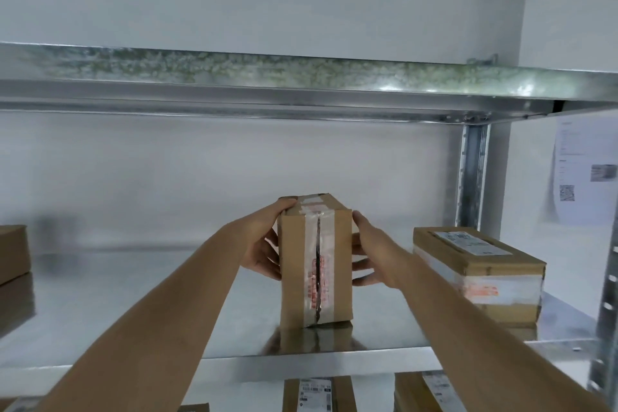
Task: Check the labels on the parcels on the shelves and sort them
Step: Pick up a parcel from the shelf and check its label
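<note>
Below, under the steel shelf (133, 308), I see labelled parcels (316, 395) on a lower level. On the shelf near its front edge an upright taped parcel (316, 264) stands, the left hand (264, 244) gripping its left side, thumb on top, the right hand (371, 254) clasping its right side. Right of it lies a flat labelled box (478, 274); far left, another box (13, 252). Beyond hangs a printed sheet (585, 174).

Matt brown cardboard parcel (316, 264) sealed with glossy clear tape stands on a shiny, reflective galvanised metal shelf (133, 321).
</note>
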